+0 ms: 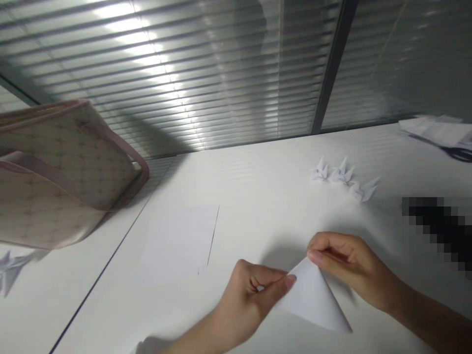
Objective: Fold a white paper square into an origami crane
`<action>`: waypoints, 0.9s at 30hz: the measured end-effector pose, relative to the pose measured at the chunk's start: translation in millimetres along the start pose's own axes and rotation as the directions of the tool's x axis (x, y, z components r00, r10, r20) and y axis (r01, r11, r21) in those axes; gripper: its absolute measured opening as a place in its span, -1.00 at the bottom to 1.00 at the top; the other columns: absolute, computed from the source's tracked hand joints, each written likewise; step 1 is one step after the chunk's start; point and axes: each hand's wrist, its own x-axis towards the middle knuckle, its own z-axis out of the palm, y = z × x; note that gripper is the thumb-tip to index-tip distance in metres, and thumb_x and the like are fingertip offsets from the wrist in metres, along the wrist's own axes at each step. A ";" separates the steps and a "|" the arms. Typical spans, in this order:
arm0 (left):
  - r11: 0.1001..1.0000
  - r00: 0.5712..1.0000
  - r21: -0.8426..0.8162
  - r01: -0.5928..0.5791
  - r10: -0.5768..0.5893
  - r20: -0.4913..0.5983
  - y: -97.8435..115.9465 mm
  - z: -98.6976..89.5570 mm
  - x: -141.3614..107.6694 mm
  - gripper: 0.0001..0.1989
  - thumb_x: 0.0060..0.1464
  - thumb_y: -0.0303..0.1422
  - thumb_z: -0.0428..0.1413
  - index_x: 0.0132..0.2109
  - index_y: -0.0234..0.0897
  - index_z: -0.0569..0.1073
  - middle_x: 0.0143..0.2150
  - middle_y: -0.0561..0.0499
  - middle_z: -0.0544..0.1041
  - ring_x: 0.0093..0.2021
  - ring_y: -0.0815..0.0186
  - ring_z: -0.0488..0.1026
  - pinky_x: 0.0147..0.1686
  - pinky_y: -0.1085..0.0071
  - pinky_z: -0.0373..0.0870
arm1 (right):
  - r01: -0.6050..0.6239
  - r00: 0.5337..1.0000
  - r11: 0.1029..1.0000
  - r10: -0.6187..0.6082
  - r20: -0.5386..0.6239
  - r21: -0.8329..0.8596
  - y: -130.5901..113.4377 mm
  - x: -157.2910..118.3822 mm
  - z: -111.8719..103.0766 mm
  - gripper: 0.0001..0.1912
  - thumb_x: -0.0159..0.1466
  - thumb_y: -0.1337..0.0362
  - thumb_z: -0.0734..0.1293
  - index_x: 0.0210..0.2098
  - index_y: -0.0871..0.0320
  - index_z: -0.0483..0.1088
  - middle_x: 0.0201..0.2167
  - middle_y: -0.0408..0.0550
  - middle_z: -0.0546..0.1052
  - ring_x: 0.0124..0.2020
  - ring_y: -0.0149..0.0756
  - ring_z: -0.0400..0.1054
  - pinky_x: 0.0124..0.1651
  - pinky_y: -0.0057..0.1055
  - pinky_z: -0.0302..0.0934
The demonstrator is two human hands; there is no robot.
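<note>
A white sheet of paper [313, 300], folded into a rough triangle, is held up above the white table at the lower centre right. My left hand [254, 295] pinches its upper left edge between thumb and fingers. At the top corner, my right hand [342, 260] has its thumb and index finger closed on the same paper. Several small folded white paper birds [341, 174] stand in a group behind my right hand. To the left of my hands, flat white paper [180, 241] lies on the table.
A patterned bag with pink handles [66, 177] stands at the left, with folded white paper [13, 270] below it. Scissors [457, 153] and loose paper [438, 130] lie at the far right. Behind the table [250, 172] is glass with blinds. A dark blurred object sits at the right edge.
</note>
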 end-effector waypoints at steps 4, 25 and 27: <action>0.990 0.998 -0.125 0.063 -0.065 -0.013 -6.7 -2.6 6.7 -0.52 0.14 -0.04 0.11 -0.45 -0.42 0.53 -0.59 0.05 0.30 -0.59 0.44 0.12 -0.59 0.48 0.06 | -0.091 0.994 0.994 0.087 0.069 0.055 4.0 6.8 -3.1 -0.66 0.26 0.03 0.29 -0.45 0.16 0.44 -0.49 -0.12 0.48 -0.37 -0.32 0.36 -0.26 -0.42 0.25; 0.993 0.996 -0.081 0.081 -0.083 -0.022 -14.1 -8.0 14.6 -0.51 0.12 -0.03 0.13 -0.38 -0.45 0.59 -0.58 -0.01 0.44 -0.62 0.42 0.22 -0.61 0.49 0.11 | -0.269 0.944 0.963 0.259 0.207 0.024 22.3 7.8 -0.7 -0.57 0.14 0.00 0.38 -0.65 0.18 0.31 -0.67 -0.26 0.18 -0.58 -0.47 0.02 -0.53 -0.46 -0.12; 0.996 0.997 -0.067 0.065 -0.067 -0.024 -12.4 -8.1 14.1 -0.52 0.13 -0.04 0.13 -0.40 -0.44 0.59 -0.57 -0.02 0.45 -0.60 0.42 0.24 -0.59 0.49 0.14 | -0.272 0.945 0.962 0.265 0.193 0.009 22.7 8.4 -1.6 -0.56 0.12 0.02 0.40 -0.67 0.17 0.25 -0.68 -0.28 0.13 -0.58 -0.48 -0.01 -0.54 -0.46 -0.16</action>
